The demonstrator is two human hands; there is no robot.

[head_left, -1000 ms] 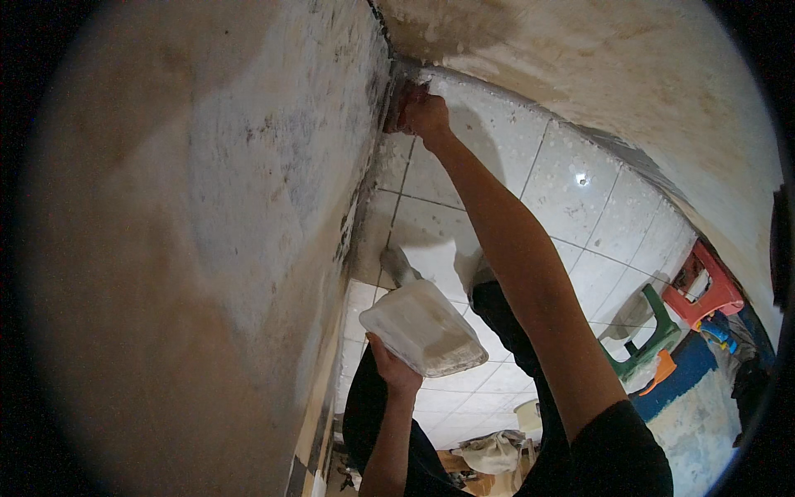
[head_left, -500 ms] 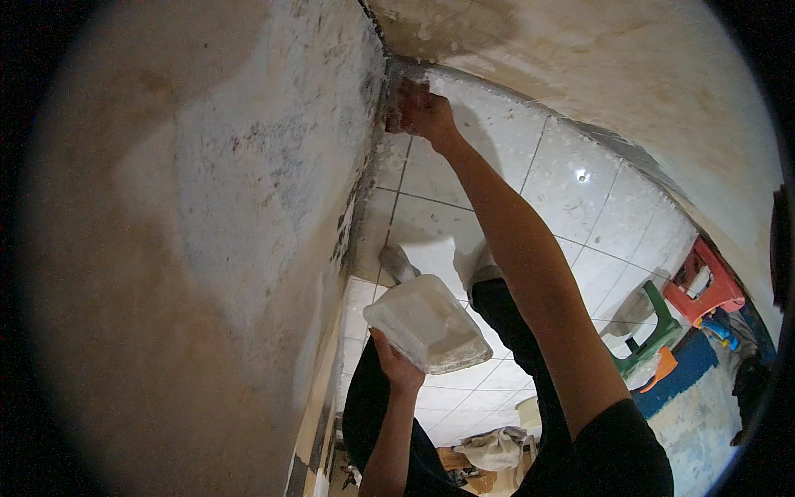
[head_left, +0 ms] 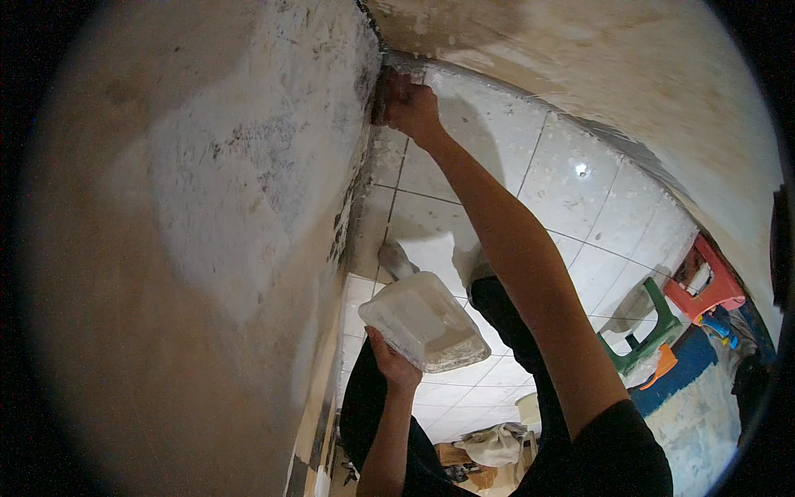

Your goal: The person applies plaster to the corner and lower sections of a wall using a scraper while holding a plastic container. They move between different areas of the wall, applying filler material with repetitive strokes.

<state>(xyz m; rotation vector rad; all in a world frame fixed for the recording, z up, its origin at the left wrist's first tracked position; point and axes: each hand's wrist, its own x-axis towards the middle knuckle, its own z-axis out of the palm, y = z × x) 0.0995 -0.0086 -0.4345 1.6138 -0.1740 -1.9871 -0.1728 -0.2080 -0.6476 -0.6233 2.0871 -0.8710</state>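
My left hand (head_left: 396,364) grips the near-left edge of a white rectangular plastic tub (head_left: 424,321), its thumb along the outer side. The tub is held tilted above the floor, between my knees, with pale residue smeared inside and on its rim. My right arm stretches far forward, and my right hand (head_left: 411,108) is against the foot of the left wall (head_left: 240,182), close to the corner. Its fingers are bent and in dark shadow, so whatever they hold is hidden. A patchy whitish coat with dark specks covers part of this wall.
White floor tiles (head_left: 571,174) with dark joints and pale spatter run between the left wall and the far wall (head_left: 596,58). A red plastic stool (head_left: 716,286) and a green one (head_left: 654,331) are at the right, beside an orange object (head_left: 661,367). Cloth (head_left: 493,447) lies behind me.
My right hand has shifted slightly left and farther forward along the wall's foot. The tub in my left hand has moved very slightly left.
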